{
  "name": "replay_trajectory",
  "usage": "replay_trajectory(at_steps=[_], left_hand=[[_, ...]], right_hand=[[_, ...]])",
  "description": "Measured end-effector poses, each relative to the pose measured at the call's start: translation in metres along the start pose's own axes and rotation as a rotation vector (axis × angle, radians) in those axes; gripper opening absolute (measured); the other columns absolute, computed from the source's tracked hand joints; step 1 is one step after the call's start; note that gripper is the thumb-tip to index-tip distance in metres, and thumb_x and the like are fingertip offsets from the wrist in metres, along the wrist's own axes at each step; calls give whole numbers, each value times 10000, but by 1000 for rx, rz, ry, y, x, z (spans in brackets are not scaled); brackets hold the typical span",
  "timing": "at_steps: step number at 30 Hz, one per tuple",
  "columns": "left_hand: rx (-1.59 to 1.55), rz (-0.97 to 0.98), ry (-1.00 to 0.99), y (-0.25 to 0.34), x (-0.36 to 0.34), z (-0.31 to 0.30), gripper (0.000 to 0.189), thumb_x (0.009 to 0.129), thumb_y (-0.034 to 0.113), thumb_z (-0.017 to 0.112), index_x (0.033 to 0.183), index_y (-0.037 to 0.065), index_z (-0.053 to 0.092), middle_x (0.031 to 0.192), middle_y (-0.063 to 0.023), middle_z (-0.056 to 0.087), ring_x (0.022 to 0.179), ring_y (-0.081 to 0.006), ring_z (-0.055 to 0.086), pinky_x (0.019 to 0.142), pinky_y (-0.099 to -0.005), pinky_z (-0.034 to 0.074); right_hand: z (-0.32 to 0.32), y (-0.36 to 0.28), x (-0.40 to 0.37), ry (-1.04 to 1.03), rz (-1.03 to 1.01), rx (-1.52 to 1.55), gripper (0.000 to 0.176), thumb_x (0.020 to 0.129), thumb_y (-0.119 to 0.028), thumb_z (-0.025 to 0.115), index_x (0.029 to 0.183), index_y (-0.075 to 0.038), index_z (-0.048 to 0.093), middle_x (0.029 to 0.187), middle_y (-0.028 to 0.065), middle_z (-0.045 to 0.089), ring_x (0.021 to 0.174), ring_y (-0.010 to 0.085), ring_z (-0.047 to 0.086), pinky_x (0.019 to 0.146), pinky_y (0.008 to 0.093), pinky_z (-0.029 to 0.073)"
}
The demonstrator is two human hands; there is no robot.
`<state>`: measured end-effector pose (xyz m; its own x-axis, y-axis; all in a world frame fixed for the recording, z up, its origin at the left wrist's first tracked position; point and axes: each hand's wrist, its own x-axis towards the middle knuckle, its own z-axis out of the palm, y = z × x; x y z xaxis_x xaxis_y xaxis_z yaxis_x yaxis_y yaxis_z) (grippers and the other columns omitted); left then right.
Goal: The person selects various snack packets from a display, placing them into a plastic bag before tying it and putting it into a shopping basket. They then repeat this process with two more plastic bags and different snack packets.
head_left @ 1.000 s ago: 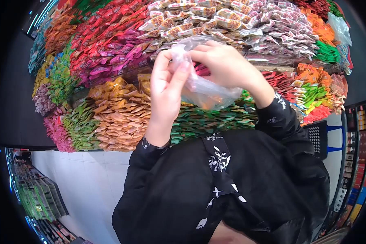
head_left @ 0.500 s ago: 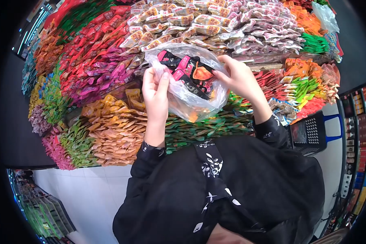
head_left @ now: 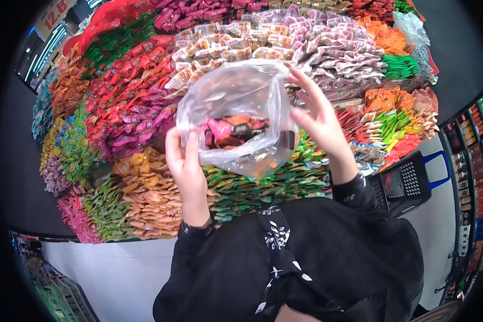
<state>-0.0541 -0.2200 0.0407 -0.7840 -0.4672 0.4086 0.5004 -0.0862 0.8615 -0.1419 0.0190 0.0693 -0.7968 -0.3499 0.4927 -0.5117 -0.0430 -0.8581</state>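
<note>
A clear plastic bag (head_left: 241, 159) hangs with its mouth wide open over the packets. Inside it lie several small snack packets (head_left: 236, 130) in pink, black and orange. My left hand (head_left: 187, 163) pinches the bag's left rim between thumb and fingers. At the bag's right side, my right hand (head_left: 321, 119) is open, thumb and fingers apart, with its fingertips close by the upper right rim. Beneath the bag spread dense rows of green wrapped packets (head_left: 268, 190), and beyond it rows of white packets (head_left: 263, 40).
Red packets (head_left: 126, 75) fill the display's left part, orange ones (head_left: 158, 206) its near edge. A dark shopping basket (head_left: 400, 188) with a blue handle (head_left: 437, 166) is on the right. Stocked shelves (head_left: 475, 155) line the far right. Another clear bag (head_left: 410, 28) rests at the back right.
The bag's mouth has spread much wider and its packets sit lower inside. My left hand has moved down and left; the right has opened away from the rim.
</note>
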Motion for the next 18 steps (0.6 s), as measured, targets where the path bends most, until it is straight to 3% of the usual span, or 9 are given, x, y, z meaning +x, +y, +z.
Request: replay_trajectory(at_steps=[2,3,5,7,9,11,15,16,18], left_hand=[[-192,-162,66,-12,-7,-12,143,919,45,509,1061,46,516,1020,-41,576,900,-115,554,811,-256,443],[-315,-288,97,-15,-10,-15,167,914,35,504,1080,52,505,1034,-52,574,910,-131,564,814,-270,455],[-377,-312,84,-32,-16,-23,309,872,-31,463,1164,67,445,1059,-89,570,939,-157,562,807,-293,464],[-395,-319,68,-36,-22,-22,379,858,-55,440,1213,71,404,1064,-101,566,922,-158,554,786,-287,455],[-384,-320,151,-38,-23,-8,419,847,-61,417,1243,68,372,1023,-97,562,853,-142,536,731,-270,437],[-485,-227,-61,-59,-25,-18,429,845,-60,418,1253,62,364,1017,-92,564,838,-128,517,726,-253,417],[-461,-218,-43,-44,-27,-10,481,856,-16,494,1305,36,330,1002,-61,559,848,-112,505,725,-224,399],[-361,-206,84,-36,-27,0,553,833,-39,555,1330,31,322,1001,-49,559,845,-99,498,728,-227,406],[-158,-166,41,-40,-25,-5,588,813,-69,579,1334,33,327,996,-43,547,851,-96,493,745,-236,409]], right_hand=[[3,5,-16,83,66,-150,908,770,-288,712,1461,-38,178,1448,200,291,1354,281,286,1091,416,251],[4,9,-23,94,159,-138,926,765,-287,717,1459,-26,164,1461,206,274,1367,286,265,1091,408,255],[14,11,-33,39,203,-206,930,752,-291,722,1453,-11,178,1460,220,276,1363,309,277,1093,399,258],[28,43,-46,13,88,-447,856,741,-286,720,1409,15,277,1397,236,361,1329,345,325,1071,412,295],[43,43,-47,-66,-10,-542,567,756,-187,659,1256,9,476,1258,196,493,1244,378,399,1049,420,312],[58,55,-58,72,-62,-737,461,789,-106,592,1231,-3,510,1252,183,506,1235,380,415,1052,418,309],[65,69,-64,199,-22,-484,386,843,-44,502,1225,2,524,1269,194,503,1255,360,412,1065,412,291],[65,71,-64,245,-12,-363,375,857,-40,483,1227,6,524,1280,195,498,1264,351,406,1069,406,285],[69,77,-66,355,26,-84,348,911,-62,441,1242,20,512,1308,197,485,1284,321,397,1075,379,271]])
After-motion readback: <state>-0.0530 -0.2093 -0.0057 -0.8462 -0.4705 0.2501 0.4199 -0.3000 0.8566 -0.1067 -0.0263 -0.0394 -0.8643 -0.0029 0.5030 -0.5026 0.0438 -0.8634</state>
